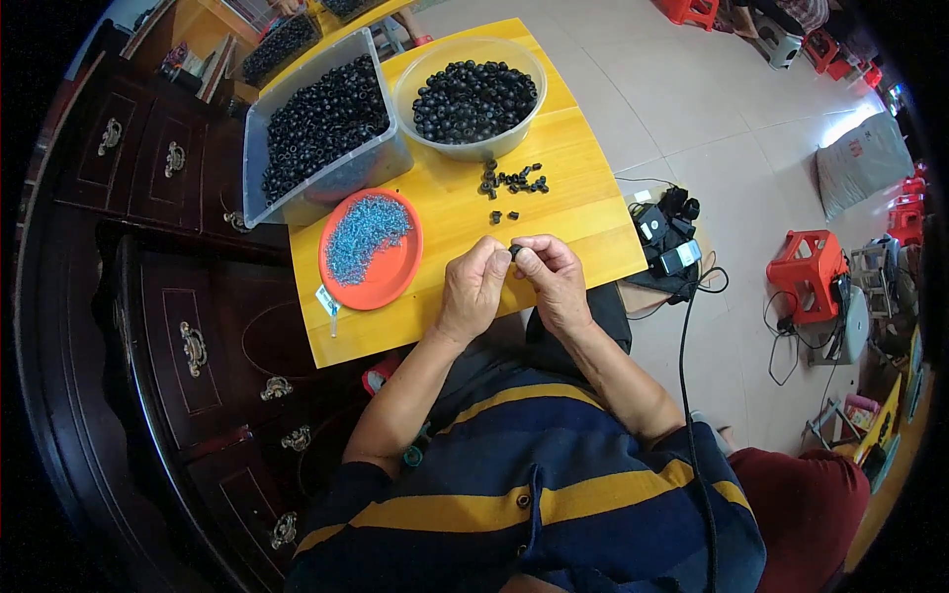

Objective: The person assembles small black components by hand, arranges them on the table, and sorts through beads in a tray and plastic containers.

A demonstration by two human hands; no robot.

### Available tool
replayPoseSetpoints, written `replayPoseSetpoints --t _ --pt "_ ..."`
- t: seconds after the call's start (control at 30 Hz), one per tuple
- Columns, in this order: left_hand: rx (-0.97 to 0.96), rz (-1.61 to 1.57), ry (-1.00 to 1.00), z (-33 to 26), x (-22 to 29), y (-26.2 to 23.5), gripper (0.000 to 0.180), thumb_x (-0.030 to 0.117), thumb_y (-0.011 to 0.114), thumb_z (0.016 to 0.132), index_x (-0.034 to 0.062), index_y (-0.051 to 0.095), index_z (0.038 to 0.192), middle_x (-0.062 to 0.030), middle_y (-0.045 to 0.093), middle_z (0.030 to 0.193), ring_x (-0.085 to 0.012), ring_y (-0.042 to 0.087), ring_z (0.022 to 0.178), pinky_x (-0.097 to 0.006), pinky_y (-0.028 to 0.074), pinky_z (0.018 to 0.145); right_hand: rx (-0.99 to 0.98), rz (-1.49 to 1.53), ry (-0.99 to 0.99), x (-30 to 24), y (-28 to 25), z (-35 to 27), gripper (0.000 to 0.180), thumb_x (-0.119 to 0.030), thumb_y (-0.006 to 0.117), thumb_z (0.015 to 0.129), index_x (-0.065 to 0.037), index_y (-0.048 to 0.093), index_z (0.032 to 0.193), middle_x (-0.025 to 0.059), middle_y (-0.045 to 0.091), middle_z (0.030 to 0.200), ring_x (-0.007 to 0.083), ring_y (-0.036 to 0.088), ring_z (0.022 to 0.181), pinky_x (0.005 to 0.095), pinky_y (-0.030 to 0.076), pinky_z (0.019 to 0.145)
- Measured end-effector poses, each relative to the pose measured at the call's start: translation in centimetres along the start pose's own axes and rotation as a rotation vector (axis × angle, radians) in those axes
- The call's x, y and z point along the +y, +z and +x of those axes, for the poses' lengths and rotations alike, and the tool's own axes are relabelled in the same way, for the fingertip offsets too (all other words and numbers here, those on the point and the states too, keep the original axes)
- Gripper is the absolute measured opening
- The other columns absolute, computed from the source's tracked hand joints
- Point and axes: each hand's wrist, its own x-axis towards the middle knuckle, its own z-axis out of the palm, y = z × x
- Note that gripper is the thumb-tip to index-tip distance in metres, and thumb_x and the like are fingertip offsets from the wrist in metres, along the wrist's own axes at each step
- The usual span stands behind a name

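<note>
A: What surfaces and shapes are there?
B: A smooth yellow wooden table [583, 222]; on it, a boxy translucent plastic tub [371, 163] and a round clear bowl [465, 151], both heaped with glossy black pieces, plus a red plate [397, 277] of glittery blue bits [361, 237].
A: And the grip?
B: The right hand [554, 282] pinches one small piece [515, 251] between thumb and fingers, nearly closed. The left hand [474, 285] crowds beside it; whether its fingertips pinch anything, I cannot tell.
A: The piece itself?
B: Black, rounded, partly hidden, held near the table's front edge.
</note>
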Motion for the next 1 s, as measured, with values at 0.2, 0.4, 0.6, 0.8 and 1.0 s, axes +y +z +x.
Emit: replayPoseSetpoints --t 0.2,0.4,0.6,0.8,1.0 --pt "-0.195 -0.167 -0.042 0.0 -1.1 -1.6 0.033 0.032 0.057 0.101 0.0064 0.051 0.082 0.0028 0.049 0.069 -0.0048 0.047 0.059 -0.021 0.039 0.054 -0.065 0.096 0.125 -0.1 -0.6 0.3 0.016 -0.016 0.071 0.092 -0.005 0.07 0.104 0.0001 0.067 0.092 0.0092 0.059 0.079 0.0243 0.05 0.073" --pt "-0.129 -0.353 -0.02 -0.1 -0.5 -2.1 0.018 0.014 0.071 0.092 0.002 0.061 0.101 0.0023 0.053 0.078 -0.0046 0.05 0.067 -0.019 0.041 0.059 -0.18 0.168 0.25 -0.7 -1.0 0.3 0.019 -0.017 0.07 0.092 -0.006 0.067 0.107 -0.0005 0.064 0.089 0.0069 0.057 0.072 0.02 0.05 0.068" --pt "-0.222 -0.178 0.167 -0.4 0.0 -3.3 0.04 0.013 0.08 0.081 0.0015 0.067 0.117 0.0011 0.058 0.081 -0.0069 0.052 0.073 -0.021 0.042 0.066 -0.377 0.246 0.319 -1.7 -1.4 0.3 0.018 -0.023 0.071 0.093 -0.01 0.065 0.103 -0.0005 0.066 0.091 0.0061 0.057 0.076 0.0203 0.049 0.07" --pt "-0.213 -0.115 0.205 -0.7 1.2 -3.4 0.034 0.009 0.08 0.08 0.0018 0.07 0.111 -0.0012 0.06 0.078 -0.0079 0.054 0.068 -0.023 0.044 0.062 -0.428 0.234 0.366 -1.9 -1.1 0.1 0.02 -0.026 0.072 0.092 -0.01 0.063 0.101 -0.001 0.065 0.089 0.0067 0.058 0.075 0.0218 0.049 0.071" --pt "-0.094 -0.119 0.226 -1.1 1.1 -2.7 0.031 0.009 0.079 0.081 0.0025 0.072 0.111 -0.0012 0.056 0.074 -0.0092 0.054 0.068 -0.024 0.045 0.063 -0.388 0.226 0.357 -2.0 -0.6 -0.3 0.021 -0.025 0.073 0.09 -0.012 0.061 0.101 -0.0013 0.063 0.088 0.0078 0.061 0.078 0.0223 0.051 0.071"
